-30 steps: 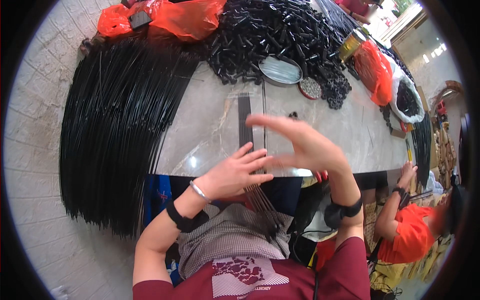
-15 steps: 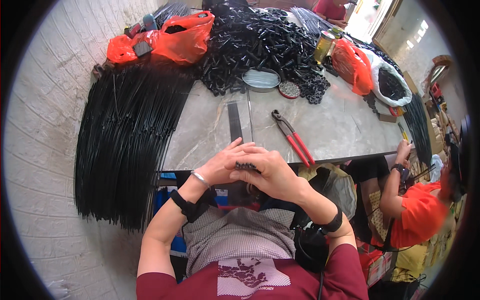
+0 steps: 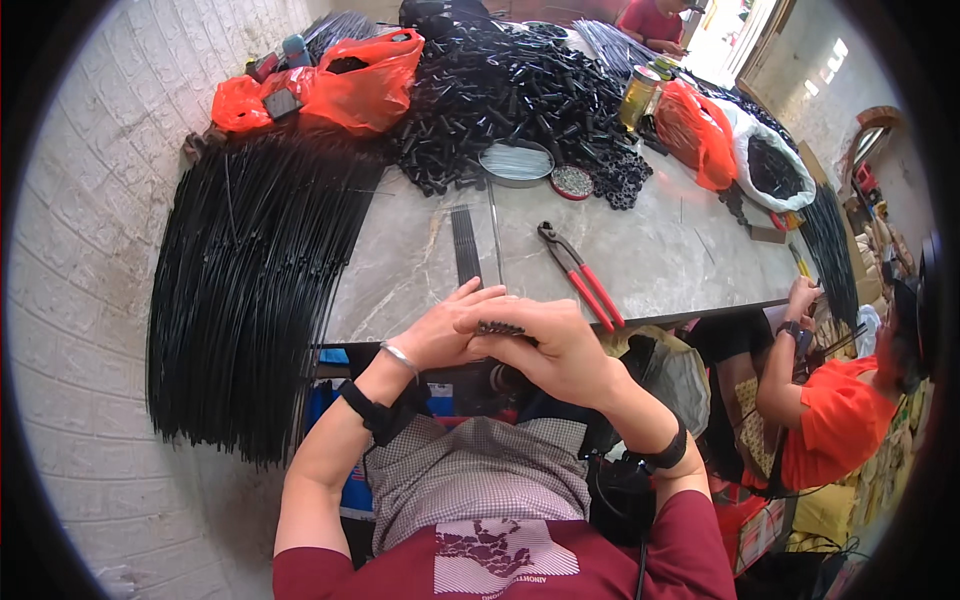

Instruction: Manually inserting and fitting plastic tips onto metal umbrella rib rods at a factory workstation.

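Observation:
Both my hands meet at the near edge of the grey table [image 3: 650, 260]. My right hand [image 3: 555, 350] is closed over a small bundle of thin black rods [image 3: 500, 328], whose ends show between the fingers. My left hand [image 3: 445, 335] presses against the same bundle from the left, fingers curled on it. Just beyond my hands a flat row of black rods [image 3: 465, 245] lies on the table. Red-handled pliers [image 3: 580, 275] lie to the right of that row.
A broad sheaf of long black rods [image 3: 250, 280] hangs over the table's left side. Behind lie a heap of short black tubes [image 3: 510, 90], a metal dish [image 3: 515, 160], orange bags [image 3: 360, 65] and a white sack [image 3: 770, 160]. A person in orange [image 3: 830, 410] sits at right.
My hands came down from a raised spread over the table and closed together at its near edge on the rod bundle. The view tilted, showing the pliers.

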Demonstrator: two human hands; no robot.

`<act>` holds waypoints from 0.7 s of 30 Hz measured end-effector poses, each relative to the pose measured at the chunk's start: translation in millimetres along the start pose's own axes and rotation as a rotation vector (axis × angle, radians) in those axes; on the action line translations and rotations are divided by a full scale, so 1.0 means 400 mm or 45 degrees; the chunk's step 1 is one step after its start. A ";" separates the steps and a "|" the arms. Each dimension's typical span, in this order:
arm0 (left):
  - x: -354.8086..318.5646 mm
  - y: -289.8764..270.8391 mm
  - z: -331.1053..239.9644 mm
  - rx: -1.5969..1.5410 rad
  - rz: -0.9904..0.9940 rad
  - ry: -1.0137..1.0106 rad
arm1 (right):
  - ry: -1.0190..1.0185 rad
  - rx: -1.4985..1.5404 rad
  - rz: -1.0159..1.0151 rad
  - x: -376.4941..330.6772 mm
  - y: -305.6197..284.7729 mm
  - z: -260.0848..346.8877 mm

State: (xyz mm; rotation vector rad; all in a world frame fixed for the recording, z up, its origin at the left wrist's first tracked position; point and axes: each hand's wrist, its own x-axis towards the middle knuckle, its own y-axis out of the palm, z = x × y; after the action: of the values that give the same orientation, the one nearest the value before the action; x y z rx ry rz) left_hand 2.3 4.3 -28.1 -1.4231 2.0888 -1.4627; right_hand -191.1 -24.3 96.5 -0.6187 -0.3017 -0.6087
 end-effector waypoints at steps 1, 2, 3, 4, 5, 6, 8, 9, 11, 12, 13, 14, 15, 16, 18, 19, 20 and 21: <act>-0.004 0.008 0.006 0.045 0.014 0.001 | 0.000 0.002 0.005 0.005 -0.004 0.019; -0.009 0.015 0.011 0.044 0.011 -0.003 | -0.003 0.078 -0.030 0.012 -0.009 0.042; -0.013 0.021 0.016 0.067 -0.017 0.005 | -0.006 0.154 -0.065 0.016 -0.010 0.053; -0.011 0.022 0.018 0.089 -0.042 0.021 | -0.004 0.152 -0.066 0.016 -0.009 0.053; -0.010 0.024 0.017 0.087 -0.042 0.023 | -0.020 0.097 -0.094 0.017 -0.006 0.054; -0.009 0.025 0.015 0.083 -0.052 0.025 | -0.036 0.042 -0.122 0.018 -0.005 0.054; -0.006 0.021 0.010 0.080 -0.065 0.022 | -0.071 0.023 -0.070 0.019 -0.013 0.058; -0.004 0.016 0.007 0.061 -0.057 0.035 | -0.106 0.003 -0.021 0.020 -0.017 0.060; -0.001 0.008 0.003 0.041 -0.047 0.045 | -0.084 0.017 -0.025 0.020 -0.016 0.061; 0.000 0.005 0.002 -0.002 -0.023 0.020 | -0.063 0.029 -0.032 0.019 -0.015 0.061; 0.001 0.003 0.002 -0.046 0.002 -0.001 | -0.062 0.029 -0.032 0.017 -0.015 0.060; 0.000 0.004 0.002 -0.047 0.003 -0.002 | -0.027 0.023 -0.037 0.015 -0.014 0.060; -0.002 0.004 0.002 -0.123 0.035 -0.036 | 0.008 0.017 -0.042 0.014 -0.013 0.060; -0.001 0.001 0.000 -0.199 0.068 -0.070 | 0.008 0.018 -0.041 0.013 -0.012 0.060; 0.002 -0.009 -0.010 -0.147 0.024 -0.062 | 0.009 -0.016 -0.072 0.012 -0.009 0.061; 0.006 -0.016 -0.018 -0.096 -0.020 -0.051 | 0.011 -0.015 -0.072 0.012 -0.009 0.060; 0.008 -0.019 -0.020 -0.097 -0.020 -0.052 | -0.045 -0.060 -0.094 0.013 -0.010 0.057; 0.010 -0.021 -0.020 -0.046 -0.002 -0.027 | -0.101 -0.105 -0.116 0.013 -0.011 0.056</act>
State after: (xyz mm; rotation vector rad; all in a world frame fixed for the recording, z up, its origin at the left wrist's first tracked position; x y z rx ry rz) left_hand 0.1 5.7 -15.9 -1.4474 2.1119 -1.4108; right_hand -191.7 -15.5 117.9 -0.7125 -0.3824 -0.6875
